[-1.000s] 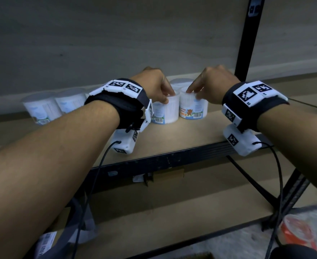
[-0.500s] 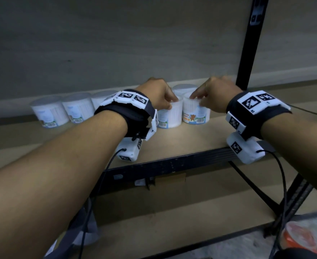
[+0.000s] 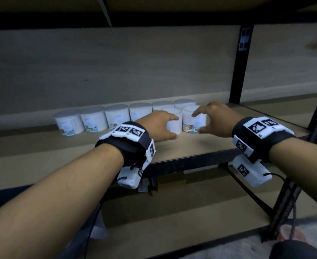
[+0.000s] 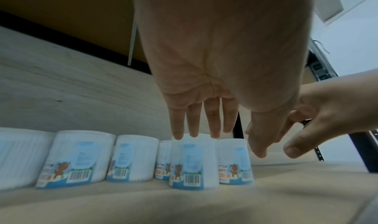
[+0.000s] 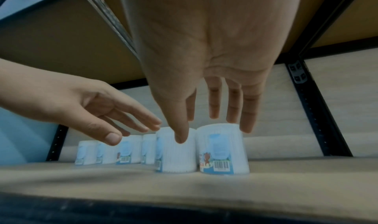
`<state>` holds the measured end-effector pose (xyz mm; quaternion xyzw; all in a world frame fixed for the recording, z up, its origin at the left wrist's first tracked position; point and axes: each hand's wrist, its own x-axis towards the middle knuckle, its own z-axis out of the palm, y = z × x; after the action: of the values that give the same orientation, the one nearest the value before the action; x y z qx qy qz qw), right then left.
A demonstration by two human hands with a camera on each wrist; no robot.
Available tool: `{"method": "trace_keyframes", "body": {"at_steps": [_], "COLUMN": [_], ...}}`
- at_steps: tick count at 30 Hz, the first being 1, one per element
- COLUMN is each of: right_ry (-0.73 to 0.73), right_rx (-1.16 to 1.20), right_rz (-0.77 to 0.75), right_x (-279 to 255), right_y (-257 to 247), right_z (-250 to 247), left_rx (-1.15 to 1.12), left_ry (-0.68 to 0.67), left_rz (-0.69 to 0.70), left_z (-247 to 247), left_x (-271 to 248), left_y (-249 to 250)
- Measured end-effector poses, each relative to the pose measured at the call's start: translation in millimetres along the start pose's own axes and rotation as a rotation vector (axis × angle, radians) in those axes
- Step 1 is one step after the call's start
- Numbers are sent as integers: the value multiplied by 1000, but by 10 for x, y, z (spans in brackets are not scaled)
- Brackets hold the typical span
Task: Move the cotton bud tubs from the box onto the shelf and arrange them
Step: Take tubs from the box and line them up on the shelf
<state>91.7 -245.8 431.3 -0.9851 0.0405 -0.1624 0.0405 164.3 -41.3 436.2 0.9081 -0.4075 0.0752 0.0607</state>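
Tubs (image 3: 174, 122) near the shelf (image 3: 191, 146) right end look light, stiff, smooth; best taken around the sides. Left hand (image 3: 157, 126) and right hand (image 3: 215, 118) both spread, holding nothing.

Dim, bluish light; soft blur; edges bowed; source perhaps overhead.
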Motion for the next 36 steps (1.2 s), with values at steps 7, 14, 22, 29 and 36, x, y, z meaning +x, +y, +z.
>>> {"method": "trace_keyframes", "body": {"at_steps": [7,14,22,29,36], "right_ry": [-37,-72,-146,-277,-515], "right_rx": [53,201,269,292,343], "right_rz": [-19,-4,-39,-15,37], "right_x": [-480,-820,-1145,-1416,-1691], "right_y": [-90,-157,-269,-439,-655], "right_z": [40,223,586,1108,1919], "left_rx": [-109,-294,-378,-356,-290], "left_ry": [72,111,24,-228,-676], "left_rz": [62,64,36,-21,-172], "left_z": [148,475,1019,1668,2378], "left_x": [-414,-829,-1151,-1417,-1698], "left_y": [183,282,231,83,-109]}}
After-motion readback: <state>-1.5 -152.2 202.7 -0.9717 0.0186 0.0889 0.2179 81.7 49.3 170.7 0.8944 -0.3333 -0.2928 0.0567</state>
